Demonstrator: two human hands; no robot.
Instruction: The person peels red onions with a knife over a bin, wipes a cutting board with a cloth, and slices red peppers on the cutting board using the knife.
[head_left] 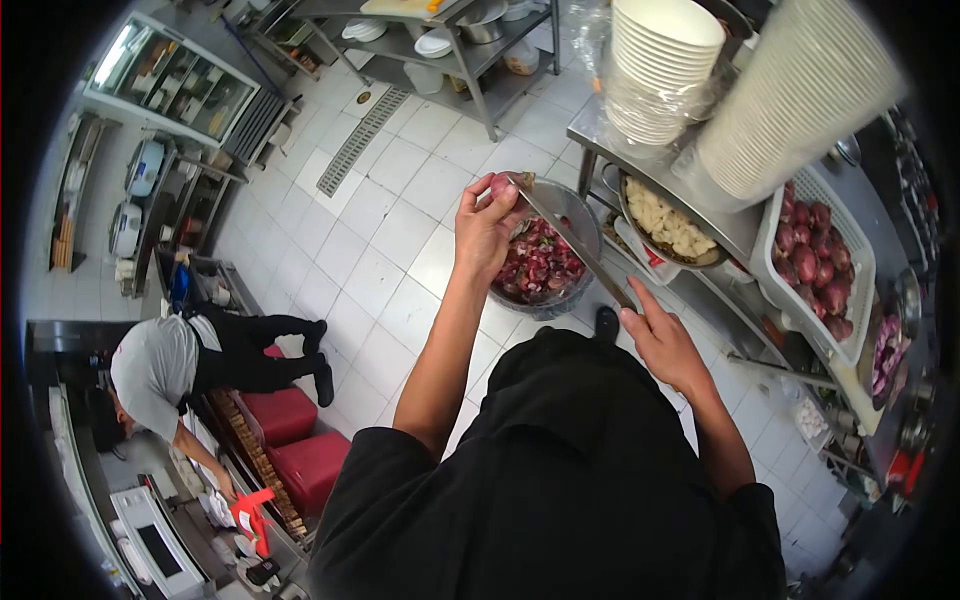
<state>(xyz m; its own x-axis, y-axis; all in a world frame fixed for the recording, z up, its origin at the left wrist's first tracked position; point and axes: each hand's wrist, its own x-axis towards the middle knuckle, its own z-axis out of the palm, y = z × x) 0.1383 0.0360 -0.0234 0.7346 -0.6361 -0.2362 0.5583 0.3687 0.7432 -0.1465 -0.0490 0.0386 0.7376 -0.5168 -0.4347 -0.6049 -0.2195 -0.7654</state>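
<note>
While the left hand [485, 228] pinches a red onion [508, 186] between thumb and fingers, the right hand [662, 338] grips a long knife [582, 248] in the head view, its fingers closed at the handle end, which is mostly hidden. Taking the basin [594, 244] as the middle of a clock, the onion is held above its rim at eleven, the left hand at ten and the right hand at four. The blade slants between them, its far end at the onion; whether it has bitten in is too small to tell. Dark red scraps [540, 268] lie in the basin. Trimming or peeling this onion seems to be the step in hand. A next stroke would call for a steady pinch, fingertips clear of the edge, and a short, controlled pull of the knife. Out at three, a white basket [866, 285] holds more red onions [818, 250].
</note>
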